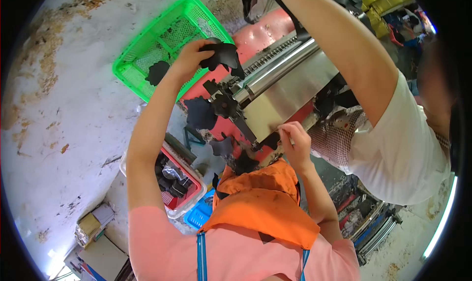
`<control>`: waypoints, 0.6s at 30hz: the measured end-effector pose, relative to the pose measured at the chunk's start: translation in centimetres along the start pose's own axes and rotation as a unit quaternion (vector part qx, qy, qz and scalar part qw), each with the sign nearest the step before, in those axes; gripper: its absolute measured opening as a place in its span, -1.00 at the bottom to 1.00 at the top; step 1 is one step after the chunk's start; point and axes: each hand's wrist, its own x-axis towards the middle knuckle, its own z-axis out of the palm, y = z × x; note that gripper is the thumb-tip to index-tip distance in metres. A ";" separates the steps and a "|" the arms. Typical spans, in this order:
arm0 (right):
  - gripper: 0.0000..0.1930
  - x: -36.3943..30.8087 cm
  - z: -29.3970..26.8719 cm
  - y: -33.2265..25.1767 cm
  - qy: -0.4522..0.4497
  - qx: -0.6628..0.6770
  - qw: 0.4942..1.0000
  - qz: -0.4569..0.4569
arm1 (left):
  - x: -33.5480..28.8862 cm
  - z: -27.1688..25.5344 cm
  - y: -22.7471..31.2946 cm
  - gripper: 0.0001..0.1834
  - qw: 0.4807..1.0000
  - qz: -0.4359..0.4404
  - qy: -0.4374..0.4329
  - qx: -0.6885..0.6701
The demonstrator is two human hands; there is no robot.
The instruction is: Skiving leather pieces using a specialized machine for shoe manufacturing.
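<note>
My left hand (189,59) reaches over the near right side of a green mesh basket (153,31). It grips several soft black cut-out pieces (222,55) with scalloped edges. Another black piece (157,73) lies in the basket. My right hand (296,142) is at the near edge of a machine's flat metal plate (295,96), its fingers curled inward; whether anything small is pinched in them is hidden. Beyond the plate runs a shiny metal roller (280,67), with a black knob (224,105) at its left end.
A co-worker's bare arm (344,40) stretches across the machine's right side, near a hanging black strip (290,13). More black pieces (200,112) lie left of the knob. At lower left stand a red-rimmed bin (199,188) and a blue basket (198,213). An orange apron (260,207) covers my front.
</note>
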 end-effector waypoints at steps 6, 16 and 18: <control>-0.68 13.0 4.2 -1.9 0.035 -0.122 0.976 -0.178 | -3.1 0.1 0.9 -0.74 0.988 0.030 0.015 -0.147; -0.67 26.8 14.0 5.3 -0.424 -0.345 0.837 -0.018 | -9.3 -1.8 -3.4 -0.62 0.880 0.144 0.395 0.219; -0.75 27.3 15.3 5.5 -0.460 -0.426 0.771 -0.111 | -11.2 -0.8 -3.6 -0.66 0.885 0.083 0.424 0.176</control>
